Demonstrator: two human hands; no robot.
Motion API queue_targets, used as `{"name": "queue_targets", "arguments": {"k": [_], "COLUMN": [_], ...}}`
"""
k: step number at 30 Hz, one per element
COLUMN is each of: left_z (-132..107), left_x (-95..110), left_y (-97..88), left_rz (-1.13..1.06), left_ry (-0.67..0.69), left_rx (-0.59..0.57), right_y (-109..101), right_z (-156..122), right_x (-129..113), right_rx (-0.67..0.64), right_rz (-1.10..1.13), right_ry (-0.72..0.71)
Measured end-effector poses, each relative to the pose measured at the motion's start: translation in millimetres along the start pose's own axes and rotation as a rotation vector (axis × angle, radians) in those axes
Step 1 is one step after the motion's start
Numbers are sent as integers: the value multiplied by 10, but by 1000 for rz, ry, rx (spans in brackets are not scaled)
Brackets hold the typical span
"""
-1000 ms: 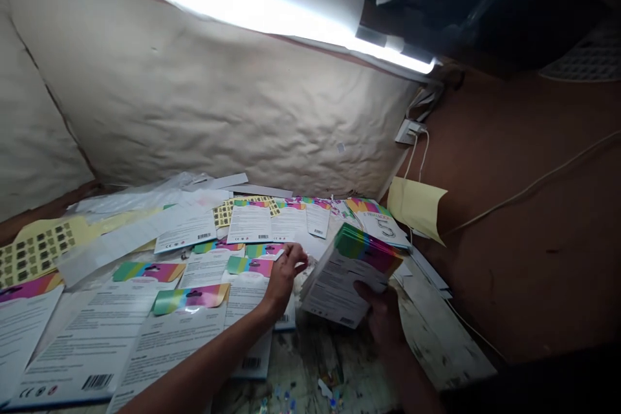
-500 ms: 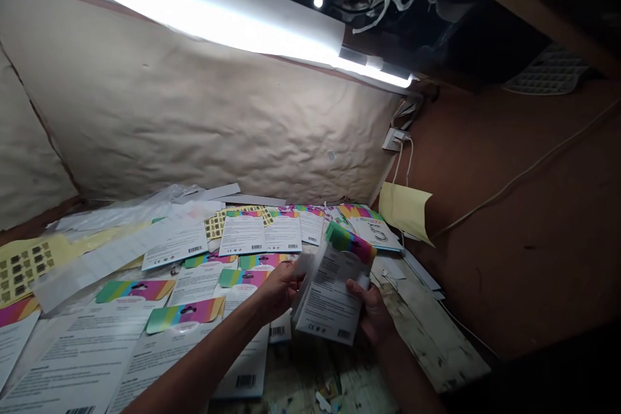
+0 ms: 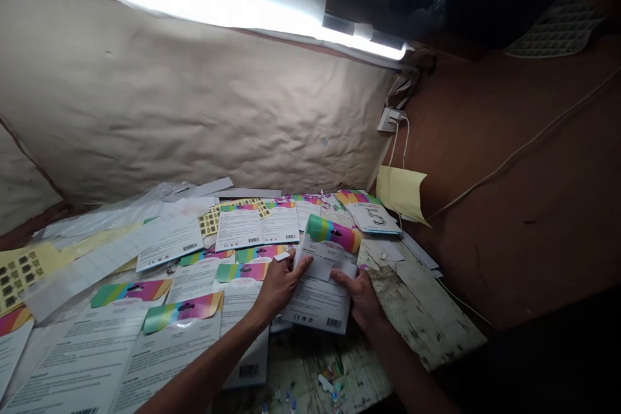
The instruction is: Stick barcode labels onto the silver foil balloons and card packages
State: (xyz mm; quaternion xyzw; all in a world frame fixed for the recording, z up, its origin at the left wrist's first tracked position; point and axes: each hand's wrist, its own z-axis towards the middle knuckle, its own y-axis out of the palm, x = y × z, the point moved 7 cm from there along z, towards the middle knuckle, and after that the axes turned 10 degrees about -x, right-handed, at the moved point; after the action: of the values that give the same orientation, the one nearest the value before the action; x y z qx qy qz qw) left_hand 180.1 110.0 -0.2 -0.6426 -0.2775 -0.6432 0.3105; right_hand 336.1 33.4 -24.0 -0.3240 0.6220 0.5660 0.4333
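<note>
I have the left hand flat-fingered on the printed card, held over the paint-stained table. Its long axis runs away from me, rainbow header tilted rightward; the right hand grips its right edge.

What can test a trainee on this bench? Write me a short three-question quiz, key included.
1. True or false: the left hand is touching the rainbow-headed card.
2. Which digit is printed large on the card at the far right of the bench? A) 3 B) 5 C) 8
3. Which hand is nearer the barcode on the rainbow-headed card, and the right hand or the left?

Key: 1 true; 2 B; 3 the right hand.
</note>
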Motion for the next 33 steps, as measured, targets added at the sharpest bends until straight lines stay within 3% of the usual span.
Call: {"name": "queue_targets", "arguments": {"k": [13,24,33], "left_z": [-57,-85,-63], "left_x": [88,150,141], "left_y": [-84,-57,-148], "left_rz": [216,325,232], "left_ry": [12,78,95], "left_rx": [130,148,167], "right_y": [63,53,134], "right_z": [-6,22,-15], "right_x": [9,57,18], "right_rx": [-1,-73,-123], "right_rz": [-48,-81,-27], "right_ry": [-2,35,53]}}
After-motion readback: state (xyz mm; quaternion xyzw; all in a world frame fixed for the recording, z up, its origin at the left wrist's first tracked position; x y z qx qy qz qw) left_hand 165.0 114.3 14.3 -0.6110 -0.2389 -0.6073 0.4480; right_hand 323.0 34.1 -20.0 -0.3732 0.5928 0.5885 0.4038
